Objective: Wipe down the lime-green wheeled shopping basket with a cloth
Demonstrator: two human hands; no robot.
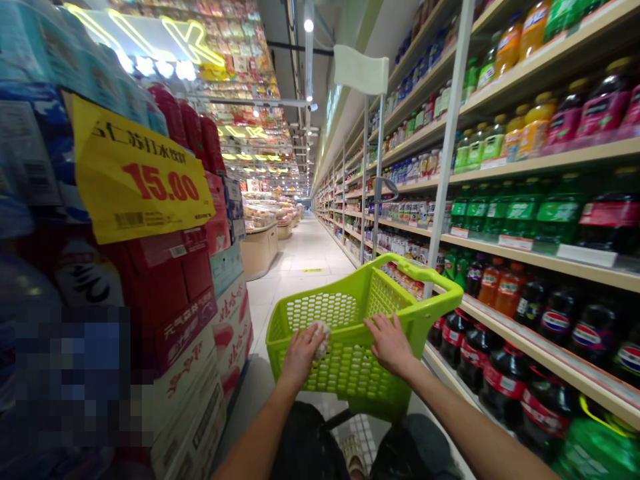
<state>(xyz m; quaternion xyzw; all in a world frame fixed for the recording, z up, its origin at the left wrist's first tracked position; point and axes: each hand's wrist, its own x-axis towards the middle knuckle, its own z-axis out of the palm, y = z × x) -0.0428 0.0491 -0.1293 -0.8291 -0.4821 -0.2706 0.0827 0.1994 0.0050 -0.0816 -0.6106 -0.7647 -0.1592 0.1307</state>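
Observation:
A lime-green shopping cart (345, 287) with a perforated basket stands sideways close in front of me. My left hand (300, 353) is at the near side of its rim, closed around a crumpled whitish cloth or tissue (321, 340). Farther right along the same rim, my right hand (393, 343) grips the edge with its fingers hooked over the top. The cart's handle bar (425, 272) is beyond my right hand, with neither hand on it. The undersides of both hands are hidden.
Shelves of bottled drinks (520, 207) line the right side, close to the cart. Stacked drink cartons (185, 387) with a yellow price sign (145, 173) rise at the left. A tiled aisle (315, 243) runs ahead, past display counters (260, 250).

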